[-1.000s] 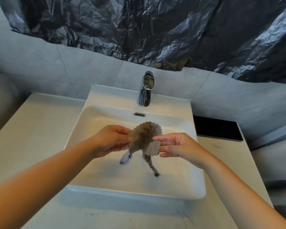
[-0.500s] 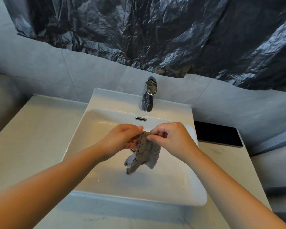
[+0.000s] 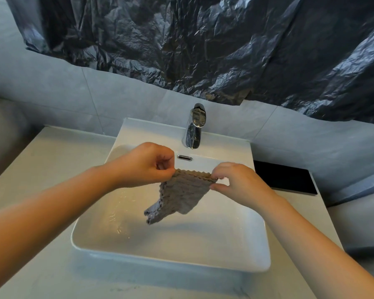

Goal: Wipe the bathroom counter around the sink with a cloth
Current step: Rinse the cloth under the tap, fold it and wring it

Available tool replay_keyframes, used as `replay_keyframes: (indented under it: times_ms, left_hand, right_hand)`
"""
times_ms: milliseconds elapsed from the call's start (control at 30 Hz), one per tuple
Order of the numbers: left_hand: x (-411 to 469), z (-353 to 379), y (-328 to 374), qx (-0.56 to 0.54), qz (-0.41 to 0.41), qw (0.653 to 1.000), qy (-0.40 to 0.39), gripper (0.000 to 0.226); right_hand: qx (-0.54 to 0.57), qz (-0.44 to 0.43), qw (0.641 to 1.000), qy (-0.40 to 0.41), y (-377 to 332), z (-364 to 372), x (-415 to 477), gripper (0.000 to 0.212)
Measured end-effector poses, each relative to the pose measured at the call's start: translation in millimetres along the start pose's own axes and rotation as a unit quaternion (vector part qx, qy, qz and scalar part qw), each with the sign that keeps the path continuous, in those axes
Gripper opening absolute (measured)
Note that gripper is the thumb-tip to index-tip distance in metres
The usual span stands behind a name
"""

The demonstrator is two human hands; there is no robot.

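A small grey-brown cloth [image 3: 181, 195] hangs above the white rectangular sink [image 3: 171, 258]. My left hand [image 3: 145, 164] pinches its upper left corner and my right hand [image 3: 238, 182] pinches its upper right corner, so the top edge is stretched flat between them. The lower part of the cloth droops over the basin, which looks wet. The pale counter [image 3: 43, 169] runs around the sink on both sides and in front.
A chrome faucet [image 3: 194, 126] stands at the back of the sink, with an overflow slot [image 3: 184, 157] below it. A flat black object [image 3: 283, 176] lies on the counter at the right. Crumpled black plastic sheet [image 3: 203, 44] covers the wall above the grey tiles.
The bunched cloth has been pulled open. My hands have moved apart and each now holds a top corner, with the cloth spread between them.
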State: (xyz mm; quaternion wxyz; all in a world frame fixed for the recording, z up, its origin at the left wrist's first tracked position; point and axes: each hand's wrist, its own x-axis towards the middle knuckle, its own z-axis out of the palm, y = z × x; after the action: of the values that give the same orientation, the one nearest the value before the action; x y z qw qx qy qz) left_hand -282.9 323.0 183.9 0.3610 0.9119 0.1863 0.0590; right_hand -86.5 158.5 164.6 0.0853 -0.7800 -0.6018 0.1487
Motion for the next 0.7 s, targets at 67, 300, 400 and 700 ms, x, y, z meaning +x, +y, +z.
replay_keyframes:
  times_ms: [67,300,400,700]
  left_hand:
    - [-0.7,-2.8,-10.7,0.07,0.009,0.997,-0.004,0.009]
    - [-0.8,9.3,-30.1,0.041,-0.009,0.993,0.106,0.016]
    - [-6.5,23.1,-29.4,0.066,-0.003,0.996,0.064,0.039]
    - [-51.3,115.8,-72.1,0.005,-0.076,0.991,-0.111,0.014]
  right_hand:
    - [0.063,0.005,0.997,0.034,-3.8,0.3,-1.7,0.009]
    - [0.114,0.038,0.975,0.187,-11.1,10.9,-3.0,0.02]
    - [0.06,0.04,0.984,0.16,-6.6,26.8,-10.6,0.041]
    - [0.211,0.119,0.963,-0.119,14.8,120.8,-47.7,0.012]
